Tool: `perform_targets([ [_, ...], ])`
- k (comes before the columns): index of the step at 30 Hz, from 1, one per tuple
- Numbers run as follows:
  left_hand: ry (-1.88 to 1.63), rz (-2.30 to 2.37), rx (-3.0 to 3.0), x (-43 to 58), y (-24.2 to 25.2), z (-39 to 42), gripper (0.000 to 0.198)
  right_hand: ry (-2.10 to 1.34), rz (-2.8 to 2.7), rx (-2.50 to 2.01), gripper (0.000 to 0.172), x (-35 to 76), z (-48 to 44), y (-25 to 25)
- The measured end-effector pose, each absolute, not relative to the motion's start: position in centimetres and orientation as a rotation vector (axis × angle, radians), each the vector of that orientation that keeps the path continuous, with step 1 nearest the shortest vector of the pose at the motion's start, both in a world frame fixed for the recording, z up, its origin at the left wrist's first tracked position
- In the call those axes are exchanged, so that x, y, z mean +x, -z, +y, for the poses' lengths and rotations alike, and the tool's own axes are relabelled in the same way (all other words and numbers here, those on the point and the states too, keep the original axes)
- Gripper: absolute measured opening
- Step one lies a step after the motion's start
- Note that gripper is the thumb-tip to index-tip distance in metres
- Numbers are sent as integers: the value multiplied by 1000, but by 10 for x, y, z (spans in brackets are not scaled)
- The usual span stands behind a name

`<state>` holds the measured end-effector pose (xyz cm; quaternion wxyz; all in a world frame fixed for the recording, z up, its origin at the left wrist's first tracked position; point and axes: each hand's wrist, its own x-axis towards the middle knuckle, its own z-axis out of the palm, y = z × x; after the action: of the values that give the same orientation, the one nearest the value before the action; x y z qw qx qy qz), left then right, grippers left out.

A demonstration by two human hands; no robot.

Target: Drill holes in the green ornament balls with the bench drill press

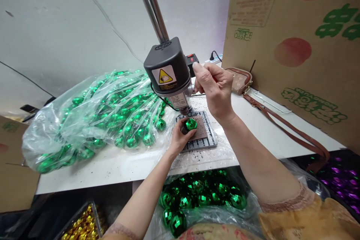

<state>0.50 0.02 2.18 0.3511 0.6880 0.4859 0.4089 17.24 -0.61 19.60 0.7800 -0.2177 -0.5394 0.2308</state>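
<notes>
My left hand [177, 139] is closed around a shiny green faceted ball [191, 123], holding it on the grey slotted base plate [208, 139] right under the spindle of a small bench drill press [168, 71]. My right hand [215, 89] is raised beside the grey motor head, fingers wrapped round its feed handle, which is mostly hidden by the hand. Dark shavings lie scattered around the base on the white table [118, 167].
A clear plastic bag of green balls [95, 120] lies on the table to the left. Another bag of green balls [202, 195] sits below the table edge. Gold balls [83, 225] fill a tray lower left, purple ones [341, 182] lower right. A brown strapped purse [240, 80] and a large cardboard box [295, 41] stand to the right.
</notes>
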Motion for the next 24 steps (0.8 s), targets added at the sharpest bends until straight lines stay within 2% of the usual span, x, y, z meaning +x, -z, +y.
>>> perform_targets([
  [9, -1086, 1235, 1760, 6, -17, -1, 56, -342, -1176, -386, 48, 170, -11, -167],
  [24, -1141, 1161, 1800, 6, -15, -2, 53, -150, -1181, -300, 52, 168, -2, -149],
])
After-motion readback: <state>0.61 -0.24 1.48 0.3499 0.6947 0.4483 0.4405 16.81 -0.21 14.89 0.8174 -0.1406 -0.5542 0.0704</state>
